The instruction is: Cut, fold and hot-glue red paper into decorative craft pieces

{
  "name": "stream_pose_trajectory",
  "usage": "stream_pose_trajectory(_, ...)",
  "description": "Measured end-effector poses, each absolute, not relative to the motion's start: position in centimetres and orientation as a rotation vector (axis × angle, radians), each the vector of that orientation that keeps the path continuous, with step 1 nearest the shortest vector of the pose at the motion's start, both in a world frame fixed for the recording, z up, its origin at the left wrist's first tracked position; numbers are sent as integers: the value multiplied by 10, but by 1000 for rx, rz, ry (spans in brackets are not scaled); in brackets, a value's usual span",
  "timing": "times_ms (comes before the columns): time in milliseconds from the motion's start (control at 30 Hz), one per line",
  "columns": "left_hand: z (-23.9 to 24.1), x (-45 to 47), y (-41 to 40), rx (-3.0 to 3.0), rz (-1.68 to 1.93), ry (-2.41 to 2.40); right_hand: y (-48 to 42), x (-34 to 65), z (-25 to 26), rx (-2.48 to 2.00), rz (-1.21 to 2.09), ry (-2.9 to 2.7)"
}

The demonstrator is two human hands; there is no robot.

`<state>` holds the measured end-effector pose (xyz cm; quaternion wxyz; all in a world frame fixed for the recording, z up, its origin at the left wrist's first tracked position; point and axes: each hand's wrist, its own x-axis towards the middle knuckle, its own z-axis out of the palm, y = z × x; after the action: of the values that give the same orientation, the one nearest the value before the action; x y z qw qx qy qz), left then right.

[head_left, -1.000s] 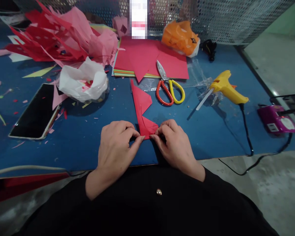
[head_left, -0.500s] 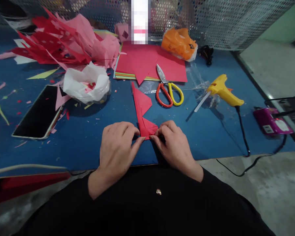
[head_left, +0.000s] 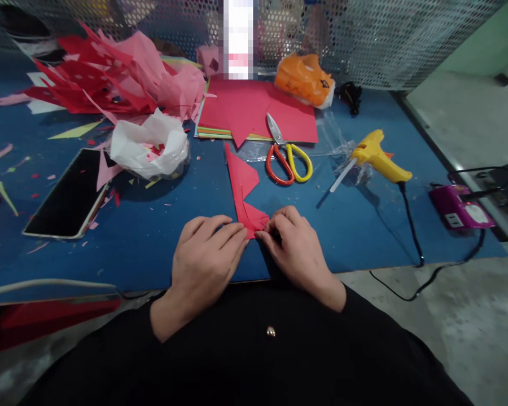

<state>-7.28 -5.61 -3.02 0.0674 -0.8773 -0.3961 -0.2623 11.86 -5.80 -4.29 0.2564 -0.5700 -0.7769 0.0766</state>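
Holds the near end of the folded red paper (head_left: 242,183) in a small pinch of the right hand (head_left: 300,242). Touches the same end with the left hand (head_left: 207,259), thumb tucked out of sight; cannot tell if pinching too. Has the paper on the blue table (head_left: 351,237), near the scissors (head_left: 280,138).

Left hand (head_left: 209,254) palm down, fingers together pointing inward, thumb mostly hidden. Right hand (head_left: 298,245) curled, thumb pinched toward index. Wrists (head_left: 163,316) bare, forearms (head_left: 122,332) angled inward.
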Motion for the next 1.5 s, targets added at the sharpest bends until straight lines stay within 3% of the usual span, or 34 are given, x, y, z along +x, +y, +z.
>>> stream_pose_trajectory(400,-33,-85,-68,-2718,-480,-1016,-59,119,-44,-1579,291,-2064)
stream_pose_trajectory(667,-36,-87,-67,-2788,-482,-1018,-62,121,-42,-1558,432,-1968)
stream_pose_trajectory(833,-37,-88,-67,-2811,-534,-1022,-76,124,-35,-1442,257,-1900)
stream_pose_trajectory(1033,-37,-88,-69,-2793,-539,-1031,-85,124,-41,-1125,73,-2392)
stream_pose_trajectory(1500,-37,-87,-68,-2774,-571,-1032,-95,143,-51,-1102,-219,-2527)
